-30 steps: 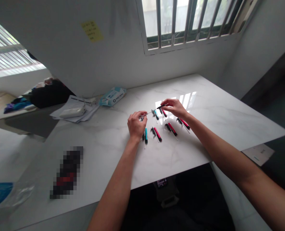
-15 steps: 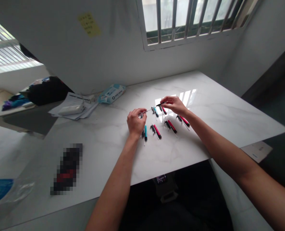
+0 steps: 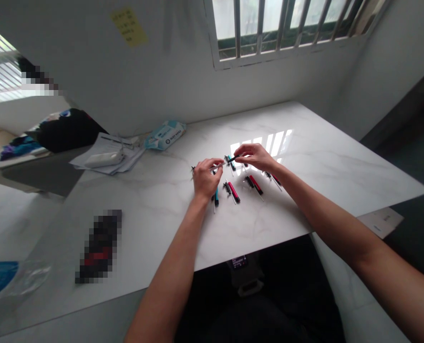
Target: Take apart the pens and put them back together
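My left hand (image 3: 206,178) pinches a thin pale rod (image 3: 217,166), which looks like a pen refill. My right hand (image 3: 253,157) grips a slim black pen part (image 3: 233,158) between thumb and fingertips. The two pieces are roughly in line, end to end; whether one sits inside the other is too small to tell. Below them lie sets of pen parts: a red barrel (image 3: 233,191) and another red barrel (image 3: 256,184), a teal barrel (image 3: 216,195) partly under my left hand, plus black pieces and white refills. More sets lie behind and under my right hand.
A pale marble-patterned table (image 3: 269,219) carries everything. At the back left are a wipes packet (image 3: 166,135) and papers (image 3: 106,164) with a white object on top. A pixelated dark object (image 3: 99,247) and a clear plastic bottle (image 3: 29,276) with a blue label lie left.
My hands have come closer together, and less of the pale rod shows between them. My left hand has shifted slightly right, uncovering a small dark piece at its left.
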`<state>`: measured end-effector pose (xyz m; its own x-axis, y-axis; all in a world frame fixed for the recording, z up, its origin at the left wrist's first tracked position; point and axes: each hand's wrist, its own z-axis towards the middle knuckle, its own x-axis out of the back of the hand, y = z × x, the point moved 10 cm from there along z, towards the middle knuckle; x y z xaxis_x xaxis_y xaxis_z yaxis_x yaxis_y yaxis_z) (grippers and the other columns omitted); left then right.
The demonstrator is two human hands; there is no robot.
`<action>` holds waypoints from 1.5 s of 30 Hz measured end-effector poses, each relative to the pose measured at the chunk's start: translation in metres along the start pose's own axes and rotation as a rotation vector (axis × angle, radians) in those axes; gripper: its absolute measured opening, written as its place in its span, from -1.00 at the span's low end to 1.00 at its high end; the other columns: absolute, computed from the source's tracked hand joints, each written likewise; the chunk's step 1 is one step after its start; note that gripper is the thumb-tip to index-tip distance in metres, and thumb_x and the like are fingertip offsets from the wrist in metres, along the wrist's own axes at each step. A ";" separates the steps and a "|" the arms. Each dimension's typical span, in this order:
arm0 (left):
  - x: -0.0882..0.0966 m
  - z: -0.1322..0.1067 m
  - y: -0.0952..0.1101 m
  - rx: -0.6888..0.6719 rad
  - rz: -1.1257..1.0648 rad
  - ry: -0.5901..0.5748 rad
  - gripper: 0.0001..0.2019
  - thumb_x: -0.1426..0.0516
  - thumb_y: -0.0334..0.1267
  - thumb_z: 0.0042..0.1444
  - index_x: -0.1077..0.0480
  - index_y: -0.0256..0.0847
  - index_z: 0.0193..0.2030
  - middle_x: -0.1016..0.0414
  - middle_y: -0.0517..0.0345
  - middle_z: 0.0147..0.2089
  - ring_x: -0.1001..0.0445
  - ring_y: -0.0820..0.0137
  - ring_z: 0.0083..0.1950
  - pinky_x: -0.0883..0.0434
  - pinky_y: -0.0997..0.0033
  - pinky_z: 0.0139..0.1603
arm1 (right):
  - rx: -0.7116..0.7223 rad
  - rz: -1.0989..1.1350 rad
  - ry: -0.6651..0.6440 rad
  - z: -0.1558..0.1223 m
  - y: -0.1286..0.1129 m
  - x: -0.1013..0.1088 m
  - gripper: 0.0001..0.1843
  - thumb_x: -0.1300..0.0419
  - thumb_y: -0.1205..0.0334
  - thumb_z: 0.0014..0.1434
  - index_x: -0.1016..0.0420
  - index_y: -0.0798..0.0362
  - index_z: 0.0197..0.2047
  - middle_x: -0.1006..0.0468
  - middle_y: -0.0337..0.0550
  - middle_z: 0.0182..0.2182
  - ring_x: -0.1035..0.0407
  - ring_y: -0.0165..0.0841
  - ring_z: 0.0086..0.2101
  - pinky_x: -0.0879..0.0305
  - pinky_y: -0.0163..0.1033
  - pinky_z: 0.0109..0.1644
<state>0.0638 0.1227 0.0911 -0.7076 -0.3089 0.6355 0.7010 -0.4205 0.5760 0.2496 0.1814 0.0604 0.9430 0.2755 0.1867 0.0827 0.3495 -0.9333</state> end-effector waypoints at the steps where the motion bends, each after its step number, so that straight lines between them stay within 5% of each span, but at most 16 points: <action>1: -0.001 0.000 0.001 -0.007 -0.014 -0.010 -0.83 -0.24 -0.35 0.24 -0.65 -0.06 -0.13 -0.71 0.12 -0.10 -0.63 0.21 -0.04 -0.50 0.18 0.17 | 0.000 -0.004 -0.005 0.000 0.000 -0.001 -0.55 -0.53 -0.13 0.03 -0.69 0.06 -0.20 -0.70 -0.08 -0.25 -0.51 -0.30 -0.30 -0.36 -0.23 -0.32; 11: -0.011 -0.002 0.005 -0.060 -0.121 -0.091 -0.68 -0.16 -0.43 0.26 -0.67 -0.03 0.01 -0.68 0.12 0.00 -0.64 0.30 0.02 -0.56 0.32 0.14 | -0.026 -0.068 -0.093 -0.002 0.010 -0.011 -0.48 -0.41 -0.25 0.19 -0.69 0.11 -0.20 -0.65 -0.10 -0.44 -0.50 -0.33 -0.40 -0.39 -0.22 -0.28; 17: -0.008 -0.002 0.001 -0.046 -0.117 -0.057 -0.70 -0.17 -0.43 0.28 -0.67 -0.04 0.01 -0.68 0.12 -0.02 -0.64 0.29 0.00 -0.59 0.31 0.11 | 0.035 -0.111 -0.088 -0.001 0.005 -0.006 -0.58 -0.44 -0.07 0.20 -0.66 0.10 -0.06 -0.69 -0.10 -0.33 -0.53 -0.33 -0.34 -0.34 -0.27 -0.29; 23: -0.010 -0.002 0.002 -0.058 -0.126 -0.071 -0.72 -0.18 -0.41 0.30 -0.66 -0.06 0.02 -0.68 0.11 -0.01 -0.65 0.31 -0.01 -0.61 0.31 0.10 | 0.010 -0.175 -0.096 -0.001 0.009 -0.003 -0.54 -0.31 -0.18 0.32 -0.67 0.11 -0.18 -0.69 -0.08 -0.40 -0.49 -0.35 -0.41 -0.34 -0.26 -0.32; 41: -0.012 -0.002 0.000 -0.052 -0.136 -0.087 -0.71 -0.19 -0.44 0.28 -0.67 -0.04 0.01 -0.68 0.11 0.00 -0.65 0.30 -0.02 -0.62 0.29 0.10 | 0.054 -0.168 -0.102 -0.002 0.000 -0.004 -0.56 -0.37 -0.14 0.26 -0.65 0.11 -0.10 -0.68 -0.09 -0.33 -0.47 -0.36 -0.39 -0.33 -0.28 -0.32; 45: -0.012 -0.002 0.001 -0.053 -0.150 -0.083 -0.71 -0.20 -0.44 0.28 -0.66 -0.04 0.01 -0.68 0.12 0.00 -0.65 0.30 0.00 -0.62 0.29 0.11 | 0.043 -0.205 -0.104 -0.003 0.000 -0.003 -0.53 -0.34 -0.20 0.28 -0.66 0.11 -0.23 -0.66 -0.10 -0.40 -0.45 -0.37 -0.42 -0.32 -0.27 -0.32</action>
<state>0.0725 0.1243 0.0829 -0.7925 -0.1684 0.5861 0.5808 -0.5014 0.6413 0.2476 0.1783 0.0587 0.8695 0.2845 0.4037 0.2533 0.4448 -0.8590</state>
